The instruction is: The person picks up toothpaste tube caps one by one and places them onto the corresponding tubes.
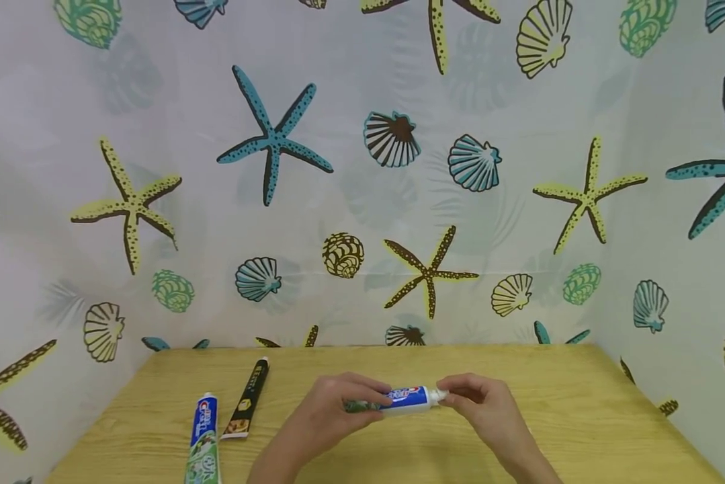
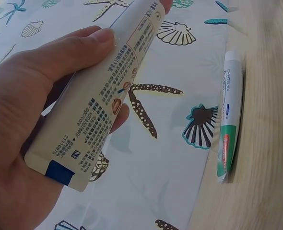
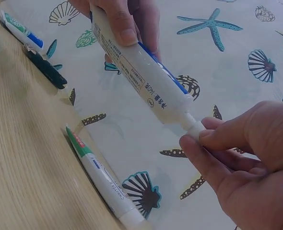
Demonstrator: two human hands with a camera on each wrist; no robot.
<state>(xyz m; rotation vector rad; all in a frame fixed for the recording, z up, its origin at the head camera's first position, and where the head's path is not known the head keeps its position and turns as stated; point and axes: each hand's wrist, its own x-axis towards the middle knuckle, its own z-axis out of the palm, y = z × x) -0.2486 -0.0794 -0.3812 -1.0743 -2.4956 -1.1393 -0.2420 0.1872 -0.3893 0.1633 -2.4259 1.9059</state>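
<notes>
My left hand (image 1: pixel 334 407) grips a blue, white and green toothpaste tube (image 1: pixel 412 399) around its body, thumb on one side and fingers on the other. The tube's printed white back (image 2: pixel 96 98) faces the left wrist camera. At its neck, my right hand (image 1: pixel 486 407) pinches the small white cap (image 3: pixel 196 130) between thumb and index finger. A short stretch of white neck (image 3: pixel 188 120) shows between the tube's shoulder and the cap. The tube is held above the table, roughly level in the head view.
On the wooden table (image 1: pixel 519 437), another blue and green toothpaste tube (image 1: pixel 203 437) lies at the left beside a black tube (image 1: pixel 248 396). A white and green tube (image 3: pixel 103 179) shows in both wrist views. Cloth (image 1: pixel 350 202) printed with shells and starfish surrounds the table's back and sides.
</notes>
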